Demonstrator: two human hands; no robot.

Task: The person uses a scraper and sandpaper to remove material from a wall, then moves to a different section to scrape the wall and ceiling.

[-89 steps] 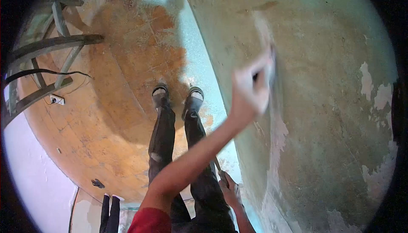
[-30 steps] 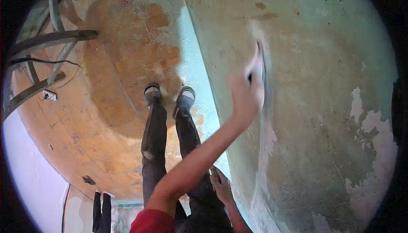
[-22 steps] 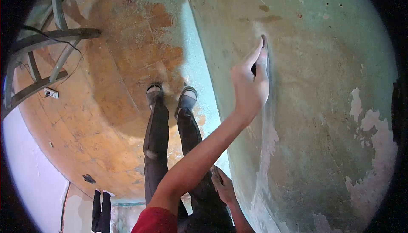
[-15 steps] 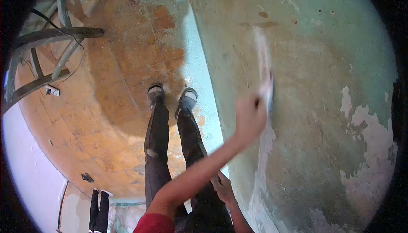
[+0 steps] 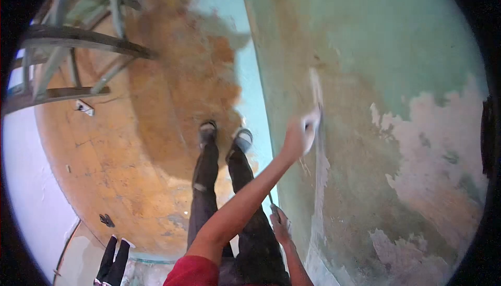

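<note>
My left hand (image 5: 300, 137), at the end of the red-sleeved arm, is raised against the green and brown wall (image 5: 355, 145). Its fingers are closed on a thin flat scraper (image 5: 320, 112), blurred by motion, whose edge lies along a pale vertical strip of filler (image 5: 321, 174). Lower down, close to my right thigh, my right hand (image 5: 281, 226) is wrapped round a slim dark tool (image 5: 273, 209). The far end of that tool is hard to make out.
A wooden trestle-like frame (image 5: 78, 38) stands at the upper left, near a power socket (image 5: 84, 107) on the orange floor (image 5: 141, 181). Another person's dark-trousered legs (image 5: 114, 260) show at the lower left. Peeled pale patches (image 5: 433, 150) mark the wall's right side.
The view has shifted, and the trestle-like frame sits farther right in it. My left hand has moved slightly down and left in view, still on the scraper. The dark tool in my right hand shows more.
</note>
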